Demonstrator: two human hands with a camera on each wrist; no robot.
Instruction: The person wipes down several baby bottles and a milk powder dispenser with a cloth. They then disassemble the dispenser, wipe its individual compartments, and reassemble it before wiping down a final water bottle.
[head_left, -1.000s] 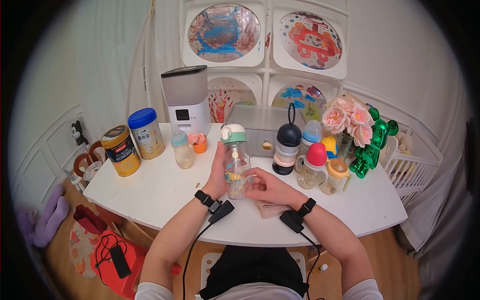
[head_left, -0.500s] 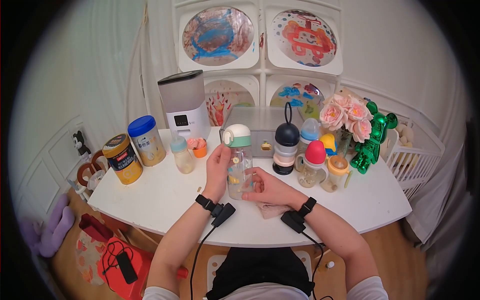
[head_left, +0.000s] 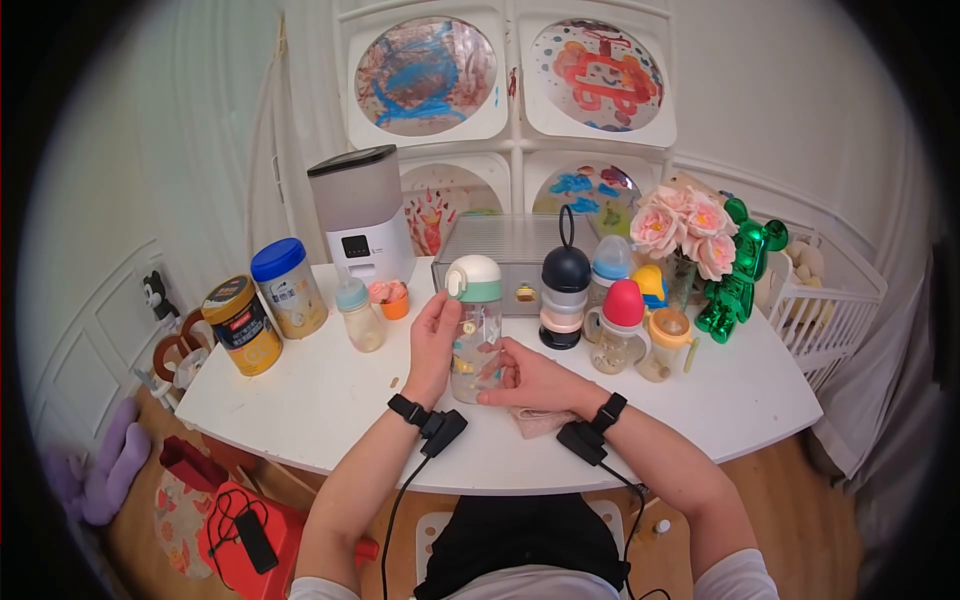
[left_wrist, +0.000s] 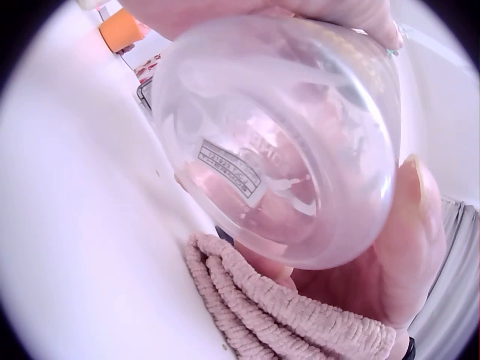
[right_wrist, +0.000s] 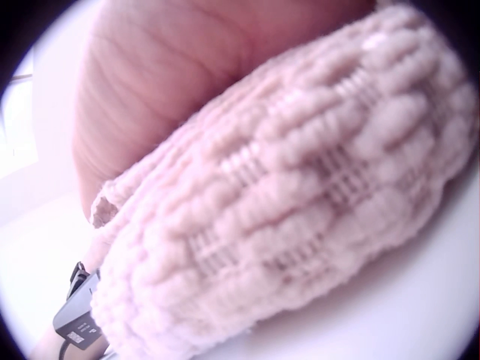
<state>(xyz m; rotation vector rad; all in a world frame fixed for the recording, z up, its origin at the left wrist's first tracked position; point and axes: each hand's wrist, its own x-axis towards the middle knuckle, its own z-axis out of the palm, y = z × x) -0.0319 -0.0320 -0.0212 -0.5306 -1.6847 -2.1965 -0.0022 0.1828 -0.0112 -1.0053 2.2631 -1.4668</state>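
Note:
A clear drinking bottle (head_left: 464, 382) with a white and green lid (head_left: 474, 278) stands out between both hands at the front middle of the table. My left hand (head_left: 432, 348) grips its left side, fingers reaching up below the lid. Low on the right side, my right hand (head_left: 535, 381) holds it between thumb and fingers. The left wrist view looks at the bottle's round transparent base (left_wrist: 262, 161), tilted, with printed text on it. A folded pink ribbed cloth (head_left: 540, 422) lies under the right hand; it fills much of the right wrist view.
Left on the white table (head_left: 330, 405) are two powder tins (head_left: 243, 330), a small baby bottle (head_left: 360, 318) and an orange cup (head_left: 395, 304). Behind stand a dispenser (head_left: 362, 215) and a grey box (head_left: 460, 260). Stacked containers (head_left: 563, 300), several baby bottles (head_left: 617, 335) and flowers (head_left: 685, 225) stand right.
The head view has shifted a little, and the printed pattern on the bottle sits slightly differently. Both hands keep hold of the bottle in nearly the same place.

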